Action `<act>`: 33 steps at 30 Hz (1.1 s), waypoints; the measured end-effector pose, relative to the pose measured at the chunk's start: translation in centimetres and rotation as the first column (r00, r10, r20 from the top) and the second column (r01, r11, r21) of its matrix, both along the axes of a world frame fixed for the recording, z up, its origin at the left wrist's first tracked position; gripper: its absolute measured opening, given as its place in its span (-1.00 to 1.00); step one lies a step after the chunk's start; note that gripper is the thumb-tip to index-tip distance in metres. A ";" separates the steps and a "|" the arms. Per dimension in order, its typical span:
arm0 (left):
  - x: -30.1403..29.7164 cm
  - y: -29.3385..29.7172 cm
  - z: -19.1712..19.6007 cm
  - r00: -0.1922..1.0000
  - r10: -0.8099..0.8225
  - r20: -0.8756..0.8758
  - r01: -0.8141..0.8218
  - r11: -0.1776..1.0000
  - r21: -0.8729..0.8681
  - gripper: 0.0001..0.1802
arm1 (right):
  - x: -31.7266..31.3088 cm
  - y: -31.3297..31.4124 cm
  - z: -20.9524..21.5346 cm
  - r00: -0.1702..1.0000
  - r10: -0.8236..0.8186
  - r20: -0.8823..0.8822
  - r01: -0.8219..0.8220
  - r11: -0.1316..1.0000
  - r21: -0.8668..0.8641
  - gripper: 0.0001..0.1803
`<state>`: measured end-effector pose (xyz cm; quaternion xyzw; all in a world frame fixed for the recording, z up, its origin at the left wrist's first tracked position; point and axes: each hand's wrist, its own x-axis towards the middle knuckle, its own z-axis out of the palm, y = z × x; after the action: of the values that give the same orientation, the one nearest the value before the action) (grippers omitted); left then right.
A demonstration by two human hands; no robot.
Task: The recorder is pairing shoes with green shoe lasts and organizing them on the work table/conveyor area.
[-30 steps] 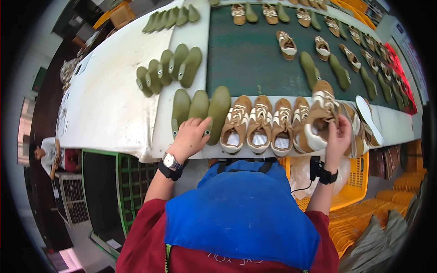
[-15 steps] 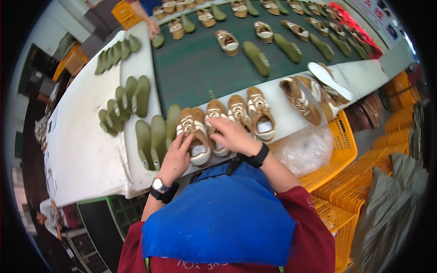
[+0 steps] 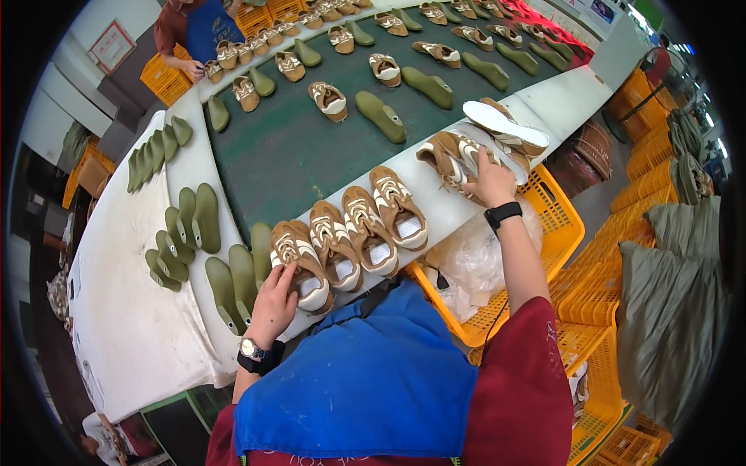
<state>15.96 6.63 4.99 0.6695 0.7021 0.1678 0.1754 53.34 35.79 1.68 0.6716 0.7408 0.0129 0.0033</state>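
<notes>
My left hand (image 3: 273, 304) rests against the leftmost sneaker (image 3: 305, 268), its fingers stretched along the shoe's side and collar. That brown sneaker with cream stripes and white laces stands in a row of several, heels toward me, on the white table edge (image 3: 439, 225). Farther right, my right hand (image 3: 494, 185) is closed on a brown sneaker (image 3: 468, 152) in a small group; its thumb and forefinger show, the other fingers are partly hidden. Behind it, another sneaker lies tipped, showing its white sole (image 3: 505, 128). Green shoe lasts (image 3: 221, 287) stand left of the row.
Sneakers and lasts lie on the green conveyor belt (image 3: 287, 155). More lasts (image 3: 206, 217) stand on the white side table (image 3: 116, 311). A yellow crate (image 3: 559, 225) with clear plastic bags (image 3: 478, 268) sits by my right arm. Across the belt, a person in a blue apron (image 3: 214, 35) handles shoes.
My right hand has left the sneaker row and reached right to the grouped sneakers. My left hand stays by the leftmost sneaker. Shoes on the belt have shifted left, and the view has turned.
</notes>
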 end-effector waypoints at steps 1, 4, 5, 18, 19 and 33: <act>0.0 0.2 0.0 1.000 -0.014 -0.005 0.014 1.000 -0.003 -0.40 | -0.2 0.1 -0.4 0.999 -0.013 -0.048 0.012 1.000 -0.015 0.03; -0.1 0.4 -0.2 0.998 -0.030 -0.049 0.030 0.999 0.010 -0.40 | -0.4 0.6 -1.9 0.993 -0.001 -0.114 -0.003 0.999 -0.039 -0.06; -0.2 0.3 -0.2 0.998 -0.025 -0.051 0.026 1.000 0.008 -0.40 | -0.8 0.2 -2.4 0.980 0.045 -0.193 -0.052 0.998 -0.032 -0.11; -0.6 0.0 -0.3 1.000 -0.012 -0.004 0.012 0.999 0.041 -0.40 | -3.6 -2.8 -2.1 0.993 -0.026 -0.116 0.020 0.998 -0.055 0.08; -0.6 -0.1 -0.2 1.000 -0.005 -0.005 0.005 0.999 0.038 -0.40 | -3.6 -3.1 -2.3 0.993 -0.019 -0.117 0.013 0.998 -0.058 0.08; -2.3 -0.6 -3.4 0.851 0.433 0.297 -0.409 0.901 -0.142 -0.57 | -2.0 -1.9 -3.5 0.949 -0.009 -0.315 0.029 0.998 0.060 -0.20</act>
<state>13.70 6.03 1.54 0.4559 0.7993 0.2828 0.2709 51.31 33.87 -1.78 0.6719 0.7245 -0.0706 -0.1365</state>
